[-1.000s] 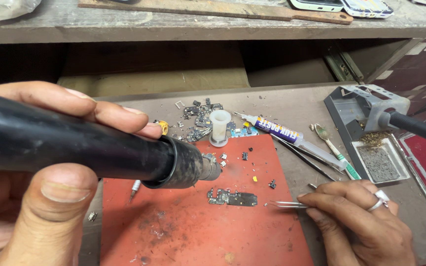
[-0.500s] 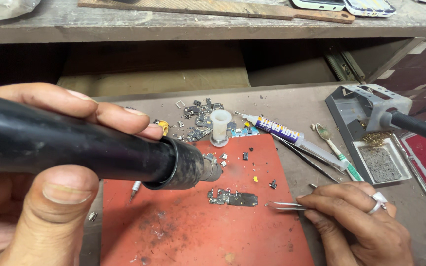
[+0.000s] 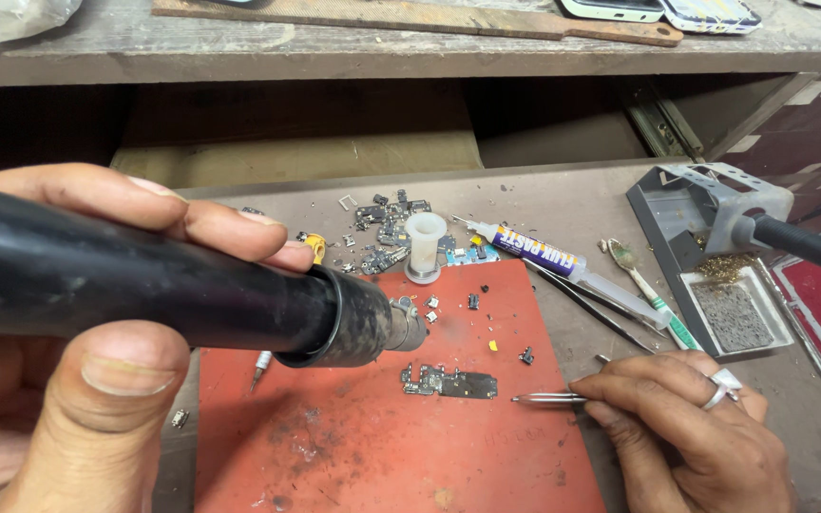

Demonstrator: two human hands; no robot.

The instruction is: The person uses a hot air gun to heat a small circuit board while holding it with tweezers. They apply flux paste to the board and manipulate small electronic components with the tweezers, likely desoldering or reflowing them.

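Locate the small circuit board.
In the head view, the small circuit board lies on the red mat, just left of the tweezers tip, below the hot-air nozzle.

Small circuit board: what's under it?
The small circuit board lies flat on the red mat, which covers the grey bench. Whatever is directly beneath the board is hidden. The right hand holds tweezers beside it.

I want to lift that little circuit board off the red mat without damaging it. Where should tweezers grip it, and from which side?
Probably the small circuit board is best pinched at its bare right end, coming in low from the right, where the tweezers already point. It lies flat and narrow on the red mat, its left end crowded with parts.
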